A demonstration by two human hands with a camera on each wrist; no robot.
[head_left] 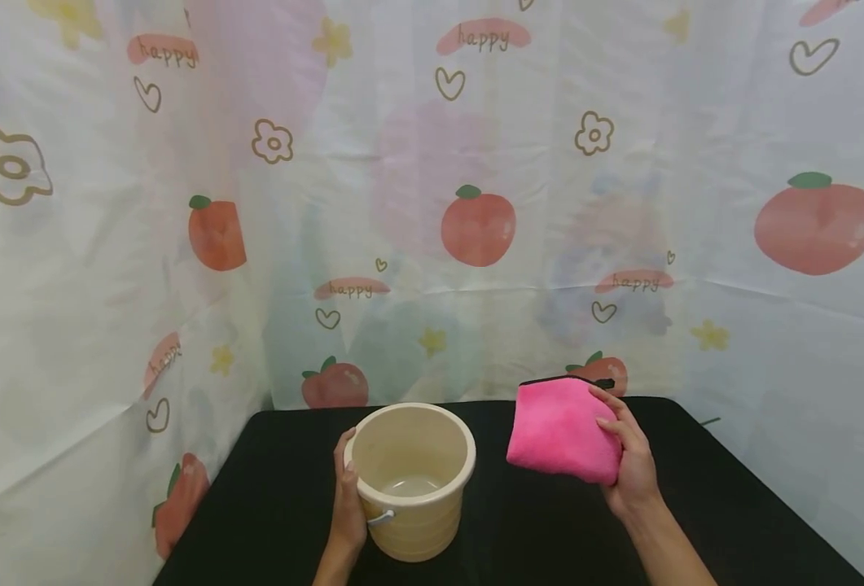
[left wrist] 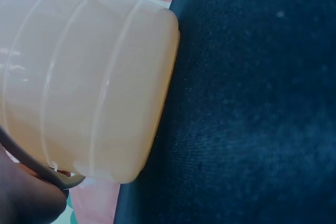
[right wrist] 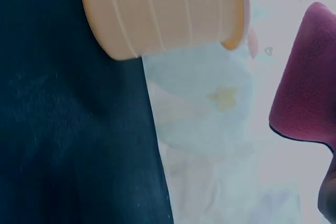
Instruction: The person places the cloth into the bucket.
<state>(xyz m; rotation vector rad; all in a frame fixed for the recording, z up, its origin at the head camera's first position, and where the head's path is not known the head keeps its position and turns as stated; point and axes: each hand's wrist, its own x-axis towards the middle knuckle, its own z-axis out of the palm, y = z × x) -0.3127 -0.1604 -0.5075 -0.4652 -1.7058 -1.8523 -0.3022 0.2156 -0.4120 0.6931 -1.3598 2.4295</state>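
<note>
A cream plastic bucket point(head_left: 418, 521) is upright at the middle of the black table, its opening facing up and its inside showing no contents. My left hand point(head_left: 347, 496) grips the bucket's left side just under the rim, close to the grey handle point(left wrist: 39, 169). In the left wrist view the ribbed bucket wall point(left wrist: 73, 82) meets the dark tabletop at its base. To the right, my right hand point(head_left: 635, 468) holds a pink plush zip pouch point(head_left: 563, 431) up in the air, thumb on its face. A black zipper runs along the pouch's top edge; the right wrist view shows only part of it.
A black cloth-covered table point(head_left: 278, 496) lies under both hands. Printed curtains point(head_left: 402, 325) with peaches, hearts and flowers stand behind the table and along both sides.
</note>
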